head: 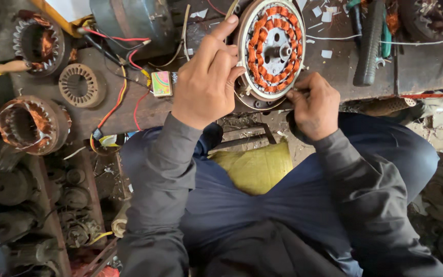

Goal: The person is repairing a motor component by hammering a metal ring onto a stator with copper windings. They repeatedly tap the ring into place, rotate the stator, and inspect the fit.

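Round motor stator (272, 48) with orange copper windings lying at workbench edge (129, 110), flat face tilting up toward camera, shaft axis pointing outward. Likely heavy, rigid; windings fragile, so gripping metal rim. Left hand (208, 77) clasping left rim. Right hand (314, 105) pinching lower rim. Bare stator cores (82, 84) sitting well apart leftward.

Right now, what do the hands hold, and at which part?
Left hand grips the round motor stator at its left rim; right hand pinches its lower edge.
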